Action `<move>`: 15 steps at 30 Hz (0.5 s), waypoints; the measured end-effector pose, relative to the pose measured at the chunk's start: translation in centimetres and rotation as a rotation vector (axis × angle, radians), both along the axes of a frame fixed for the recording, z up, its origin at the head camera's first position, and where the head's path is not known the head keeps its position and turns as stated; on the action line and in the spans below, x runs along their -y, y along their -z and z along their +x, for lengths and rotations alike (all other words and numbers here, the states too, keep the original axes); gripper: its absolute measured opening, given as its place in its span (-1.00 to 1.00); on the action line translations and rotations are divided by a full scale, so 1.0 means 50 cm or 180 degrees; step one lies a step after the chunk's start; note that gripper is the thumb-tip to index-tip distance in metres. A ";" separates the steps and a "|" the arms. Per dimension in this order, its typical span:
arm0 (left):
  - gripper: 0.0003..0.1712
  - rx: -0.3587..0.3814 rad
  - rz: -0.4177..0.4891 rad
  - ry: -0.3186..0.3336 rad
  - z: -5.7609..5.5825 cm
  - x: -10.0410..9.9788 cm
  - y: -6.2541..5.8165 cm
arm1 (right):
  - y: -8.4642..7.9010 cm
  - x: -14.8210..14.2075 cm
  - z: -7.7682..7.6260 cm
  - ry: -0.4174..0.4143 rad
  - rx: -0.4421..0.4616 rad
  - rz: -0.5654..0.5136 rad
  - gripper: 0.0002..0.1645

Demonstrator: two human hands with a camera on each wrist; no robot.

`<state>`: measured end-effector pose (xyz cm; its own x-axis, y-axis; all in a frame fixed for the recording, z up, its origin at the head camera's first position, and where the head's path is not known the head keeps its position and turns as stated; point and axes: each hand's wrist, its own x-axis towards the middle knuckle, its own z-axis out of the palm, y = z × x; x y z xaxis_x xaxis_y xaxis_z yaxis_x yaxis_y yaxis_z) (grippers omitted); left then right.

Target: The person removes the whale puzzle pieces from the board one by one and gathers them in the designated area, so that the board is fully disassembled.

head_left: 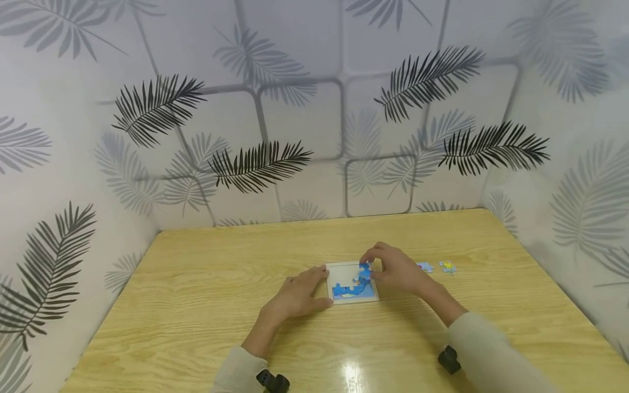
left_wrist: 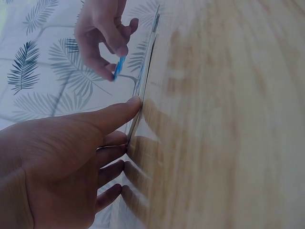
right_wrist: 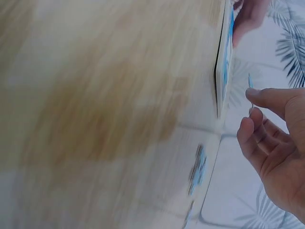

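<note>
A shallow white-bordered puzzle tray [head_left: 341, 272] lies on the table, with joined blue jigsaw pieces [head_left: 346, 292] filling its lower part and right side. My left hand [head_left: 297, 295] rests at the tray's left edge; in the left wrist view its thumb [left_wrist: 128, 110] touches the rim and its fingers are fairly straight. Over the tray's right side, my right hand [head_left: 395, 268] pinches a blue jigsaw piece [left_wrist: 119, 67] between thumb and fingertips. The right wrist view shows this piece [right_wrist: 250, 82] edge-on, held above the tray.
To the right of the tray lie two loose puzzle pieces, one light blue with a pink spot [head_left: 425, 267], the other with a yellow shape [head_left: 447, 266]. A leaf-patterned wall [head_left: 304, 185] rises behind the wood-grain table [head_left: 221, 262].
</note>
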<state>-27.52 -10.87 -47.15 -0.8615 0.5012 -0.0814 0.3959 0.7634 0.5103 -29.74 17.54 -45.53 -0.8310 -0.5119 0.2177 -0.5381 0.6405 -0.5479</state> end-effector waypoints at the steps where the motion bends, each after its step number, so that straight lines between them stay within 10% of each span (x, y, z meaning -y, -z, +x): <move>1: -0.16 0.0009 0.0007 0.0000 0.000 0.000 -0.001 | -0.001 -0.008 0.000 -0.0009 0.0020 -0.0034 -0.64; 15: -0.16 -0.0001 -0.0008 0.0019 -0.002 0.002 0.002 | 0.003 -0.108 0.015 0.0041 0.0066 -0.0167 -0.66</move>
<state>-27.61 -10.98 -47.24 -0.8586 0.5060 -0.0824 0.4005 0.7624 0.5083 -28.98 22.94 -45.69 -0.8420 -0.4895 0.2267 -0.5182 0.6174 -0.5919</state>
